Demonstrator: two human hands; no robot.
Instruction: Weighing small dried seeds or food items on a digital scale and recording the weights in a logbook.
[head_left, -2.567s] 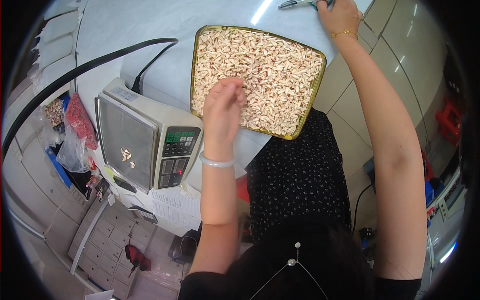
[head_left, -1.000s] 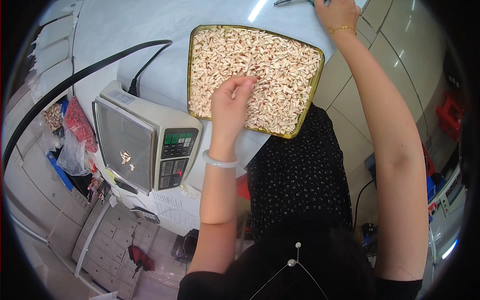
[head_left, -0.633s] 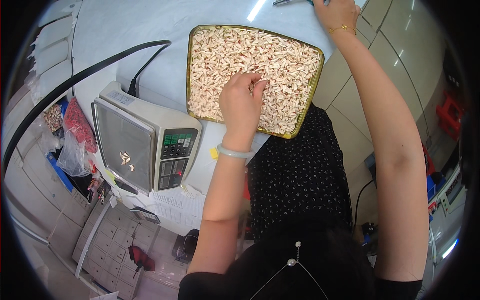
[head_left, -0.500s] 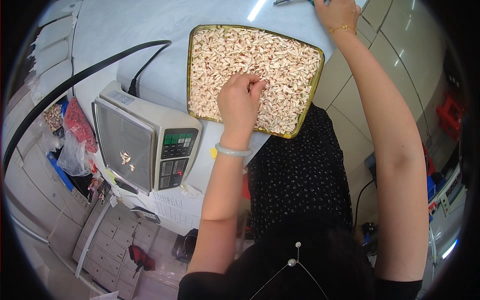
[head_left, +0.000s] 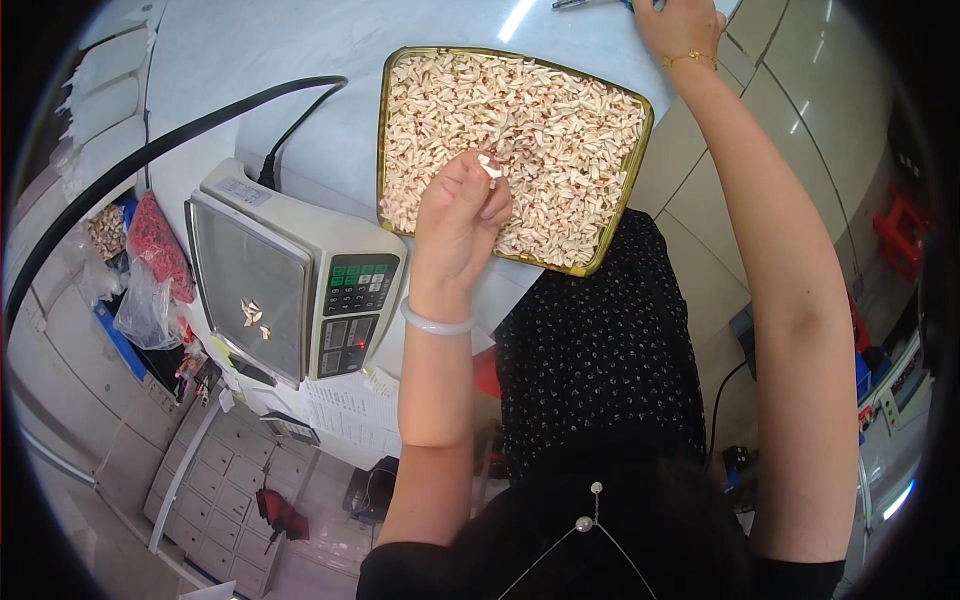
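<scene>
A rectangular tray with a yellow-green rim holds a thick layer of small cream-white pieces with reddish-brown bits among them. Above its near left part, my left hand is turned palm up, fingers curled. A white piece is pinched at its fingertips. At the top right edge, my right hand rests on the table with its fingers bent and partly cut off by the frame. A slender pen-like tool reaches that hand. A few similar pieces lie on the digital scale left of the tray.
A black power cord arches over the table behind the scale. Papers lie below it. Bags of red material stand at the far left. The patterned dark cloth of my lap sits below the tray; tiled floor lies right.
My left hand has lifted from the pieces, drawn back slightly left and nearer, and turned palm up with a white piece showing in its fingers. My right hand stays nearly still.
</scene>
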